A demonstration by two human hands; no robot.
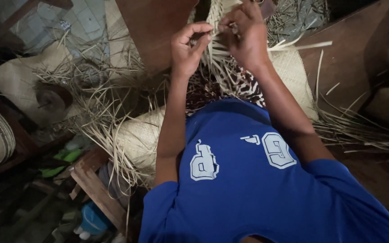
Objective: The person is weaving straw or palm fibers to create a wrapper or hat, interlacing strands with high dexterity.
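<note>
Blue shirt (248,189) is filling the near view. Far up, the left hand (187,47) and right hand (246,38) are pinching straw strips (214,49) of a mat (293,72). Part is looking woven already; many loose strips are sticking out unwoven.

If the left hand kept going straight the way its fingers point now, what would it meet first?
Probably the woven straw piece: the left hand pinches strands at its edge, fingers pointing toward the right hand, which lies close beyond it. Depth between them is unclear.
</note>
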